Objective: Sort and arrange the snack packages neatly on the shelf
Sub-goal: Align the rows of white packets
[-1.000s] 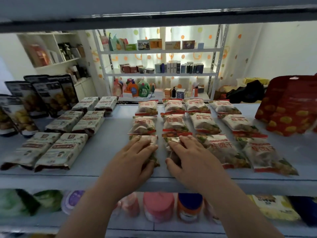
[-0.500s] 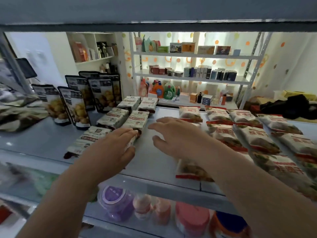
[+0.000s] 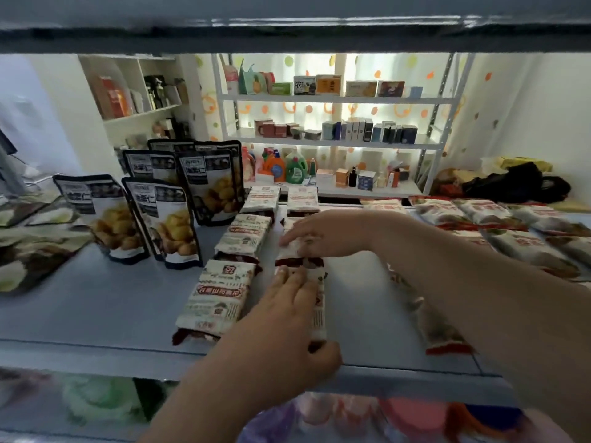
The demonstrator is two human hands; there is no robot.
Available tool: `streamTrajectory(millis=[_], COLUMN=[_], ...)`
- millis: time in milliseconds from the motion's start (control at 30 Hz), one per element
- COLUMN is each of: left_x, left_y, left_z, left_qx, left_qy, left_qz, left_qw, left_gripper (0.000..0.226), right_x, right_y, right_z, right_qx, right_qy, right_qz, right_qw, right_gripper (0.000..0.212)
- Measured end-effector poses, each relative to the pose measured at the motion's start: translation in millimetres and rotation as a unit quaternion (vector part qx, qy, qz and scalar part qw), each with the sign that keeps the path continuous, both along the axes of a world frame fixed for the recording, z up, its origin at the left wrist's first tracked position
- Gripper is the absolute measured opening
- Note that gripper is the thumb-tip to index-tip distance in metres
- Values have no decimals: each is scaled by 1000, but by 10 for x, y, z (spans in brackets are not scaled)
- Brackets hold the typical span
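**Head view.** The grey shelf (image 3: 96,314) fills my screen from edge to edge. Behind it stands a white rack (image 3: 332,143) of boxes and bottles.

- **Left of the shelf:** black pouches (image 3: 166,219) stand upright in a cluster.
- **Right of the shelf:** red-trimmed packets (image 3: 524,247) lie flat in rows, partly hidden by the right forearm.
- **Between these groups:** white snack packages (image 3: 246,235) lie in two columns running front to back, three deep. In the left column I read the front-left package (image 3: 220,295) face up, its near end close to the shelf's front edge.
- **Left hand** (image 3: 287,314): it lies along the front-right package (image 3: 318,302), fingers extended over it and thumb hooked round its near end, so it holds that package.
- **Right hand** (image 3: 326,238): it rests on the middle-right package (image 3: 297,251) just behind, fingers straight and pressing down, gripping nothing.

The two hands are near each other but apart.
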State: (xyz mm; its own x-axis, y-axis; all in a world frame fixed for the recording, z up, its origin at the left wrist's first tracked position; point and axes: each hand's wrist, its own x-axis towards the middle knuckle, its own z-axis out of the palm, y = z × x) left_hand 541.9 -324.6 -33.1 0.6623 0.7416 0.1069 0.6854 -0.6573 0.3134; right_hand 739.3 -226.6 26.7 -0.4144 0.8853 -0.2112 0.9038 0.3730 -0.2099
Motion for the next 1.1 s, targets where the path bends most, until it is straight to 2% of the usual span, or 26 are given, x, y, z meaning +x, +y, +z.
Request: streamTrajectory(millis=[100, 167, 233, 300, 533, 733, 900, 1000, 1100], left_x=[48, 97, 168, 251, 505, 546, 612, 766, 877], left_y=[18, 30, 41, 51, 0, -5, 212, 364, 451], left_z=[-9, -12, -33, -49, -67, 55, 279, 272, 206], left_qx=[-21, -29, -1, 18, 54, 43, 83, 56, 28], left_qy=[-33, -69, -86, -84, -63, -59, -27, 16, 21], left_qz=[-37, -67, -95, -107, -82, -61, -52, -48, -35], left_qw=[999, 995, 992, 990, 993, 995, 995, 997, 999], left_gripper=[90, 81, 68, 68, 84, 82, 71, 67, 60], right_x=[103, 180, 270, 362, 642, 730, 720, 583, 489], right_y=[-68, -115, -160, -192, -206, -157, 396, 767, 1020], right_z=[3, 9, 23, 35, 13, 51, 224, 213, 127], right_qx=[9, 14, 15, 17, 47, 49, 127, 95, 29], right_qy=[-14, -16, -14, -16, -13, -21, 15, -9, -95], right_qz=[-22, -36, -45, -48, -10, 13, -33, -29, -21], right_qw=[1000, 999, 999, 999, 999, 998, 991, 995, 995], right_gripper=[40, 40, 37, 38, 39, 40, 45, 52, 77])
